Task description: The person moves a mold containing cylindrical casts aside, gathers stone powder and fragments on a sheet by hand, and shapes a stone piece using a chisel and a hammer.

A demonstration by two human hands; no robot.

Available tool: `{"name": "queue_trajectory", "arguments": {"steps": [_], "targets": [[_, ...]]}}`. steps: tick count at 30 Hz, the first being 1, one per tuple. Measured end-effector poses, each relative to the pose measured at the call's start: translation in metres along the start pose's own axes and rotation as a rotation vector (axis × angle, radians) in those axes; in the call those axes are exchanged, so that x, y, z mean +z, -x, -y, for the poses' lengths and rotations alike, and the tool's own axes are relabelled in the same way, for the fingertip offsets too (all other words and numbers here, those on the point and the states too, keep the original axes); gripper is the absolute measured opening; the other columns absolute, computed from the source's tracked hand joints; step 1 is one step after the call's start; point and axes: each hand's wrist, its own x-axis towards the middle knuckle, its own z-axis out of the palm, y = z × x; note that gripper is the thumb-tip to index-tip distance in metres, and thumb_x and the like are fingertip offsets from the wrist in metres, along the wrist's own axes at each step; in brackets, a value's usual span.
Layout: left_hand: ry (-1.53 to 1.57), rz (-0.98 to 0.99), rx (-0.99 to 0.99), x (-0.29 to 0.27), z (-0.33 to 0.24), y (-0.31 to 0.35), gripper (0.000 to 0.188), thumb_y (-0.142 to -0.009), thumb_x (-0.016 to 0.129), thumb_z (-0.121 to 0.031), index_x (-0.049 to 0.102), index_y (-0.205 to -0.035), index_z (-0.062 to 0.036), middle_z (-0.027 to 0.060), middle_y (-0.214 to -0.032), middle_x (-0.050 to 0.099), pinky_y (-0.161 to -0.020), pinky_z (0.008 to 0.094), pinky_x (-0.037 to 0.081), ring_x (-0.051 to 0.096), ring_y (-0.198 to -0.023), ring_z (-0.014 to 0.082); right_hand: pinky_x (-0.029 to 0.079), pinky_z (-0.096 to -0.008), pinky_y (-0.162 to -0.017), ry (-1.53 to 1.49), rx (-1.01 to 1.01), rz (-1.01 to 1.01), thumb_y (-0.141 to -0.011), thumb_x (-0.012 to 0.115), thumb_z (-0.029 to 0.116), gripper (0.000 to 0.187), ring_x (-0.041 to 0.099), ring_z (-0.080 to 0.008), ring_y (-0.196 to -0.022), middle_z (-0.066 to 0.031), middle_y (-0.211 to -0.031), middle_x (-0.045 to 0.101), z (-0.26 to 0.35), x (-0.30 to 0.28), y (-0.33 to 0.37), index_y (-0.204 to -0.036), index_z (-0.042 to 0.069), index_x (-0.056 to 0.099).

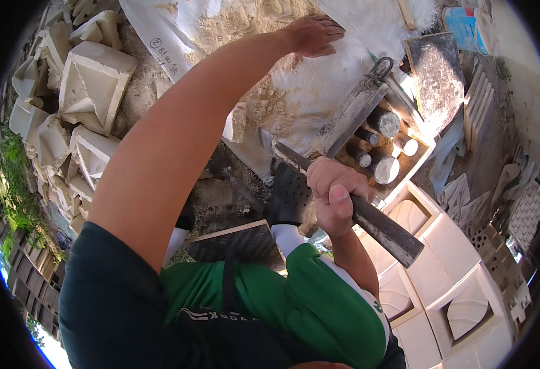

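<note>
My left hand (313,35) is stretched far forward with its fingers extended, palm down, over a white sheet (350,58). Nothing shows in its grasp. Pale sandy powder (239,24) lies scattered over the sheet. Wrapped round a thick dark handle, my right hand (339,195) grips a hand tool (385,230) near the middle of the picture. Its handle end points down and right, while a flat metal blade points up and left, close to the sheet's near edge; its exact kind I cannot tell. A pale broken lump (236,123) sits near the blade.
Right of the tool, a box (427,150) holds several dark cylinders with pale ends. A dark board (435,77) and a blue-and-white bucket (467,29) are beyond. Cream moulded blocks (451,258) line the lower right; broken hollow blocks (95,86) are heaped at left.
</note>
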Motion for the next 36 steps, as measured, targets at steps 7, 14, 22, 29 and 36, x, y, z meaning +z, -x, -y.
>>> {"name": "queue_trajectory", "arguments": {"steps": [7, 14, 22, 29, 36], "targets": [[0.272, 0.011, -0.298, -0.015, 0.067, 0.019, 0.039, -0.093, 0.052, -0.036, 0.062, -0.122, -0.0118, 0.0196, -0.133, 0.054, -0.111, 0.0421, 0.032, 0.046, -0.128, 0.0325, 0.037, -0.0346, -0.054, -0.079, 0.051, -0.019, -0.092, 0.048, 0.017, 0.027, 0.036, -0.0154, -0.050, -0.0026, -0.057, 0.039, -0.005, -0.008, -0.003, -0.068, 0.008, 0.038], [0.275, -0.074, -0.098, -0.023, 0.060, 0.131, 0.038, -0.102, 0.042, -0.034, 0.063, -0.121, -0.0102, 0.0038, -0.130, 0.060, -0.108, 0.0360, 0.041, 0.052, -0.125, 0.0223, 0.036, -0.0335, -0.053, -0.108, 0.068, -0.077, -0.093, 0.047, 0.018, 0.028, 0.036, -0.0152, -0.051, -0.0031, -0.057, 0.038, -0.006, -0.012, 0.003, -0.069, 0.007, 0.038], [0.204, -0.289, -0.310, -0.033, 0.040, 0.105, 0.036, -0.098, 0.050, -0.039, 0.064, -0.120, -0.0144, 0.0046, -0.130, 0.060, -0.100, 0.0379, 0.048, 0.057, -0.120, 0.0240, 0.034, -0.0332, -0.052, -0.105, 0.076, -0.081, -0.092, 0.047, 0.016, 0.027, 0.035, -0.0153, -0.051, -0.0034, -0.057, 0.038, -0.006, -0.012, 0.005, -0.069, 0.007, 0.038], [0.021, -0.197, -0.260, 0.016, -0.019, 0.010, 0.039, -0.098, 0.047, -0.036, 0.057, -0.126, -0.0124, 0.0043, -0.131, 0.056, -0.114, 0.0354, 0.030, 0.048, -0.127, 0.0234, 0.035, -0.0336, -0.052, -0.144, 0.054, -0.060, -0.092, 0.047, 0.016, 0.027, 0.035, -0.0148, -0.049, -0.0026, -0.056, 0.037, -0.008, -0.019, 0.002, -0.069, 0.008, 0.037], [0.217, -0.264, -0.129, 0.003, 0.016, 0.085, 0.029, -0.095, 0.054, -0.025, 0.063, -0.116, -0.0076, 0.0069, -0.126, 0.061, -0.103, 0.0376, 0.045, 0.055, -0.120, 0.0253, 0.037, -0.0345, -0.054, -0.138, 0.091, -0.184, -0.091, 0.043, 0.015, 0.026, 0.033, -0.0148, -0.049, -0.0021, -0.055, 0.034, -0.003, -0.026, 0.002, -0.068, 0.009, 0.034]]}}
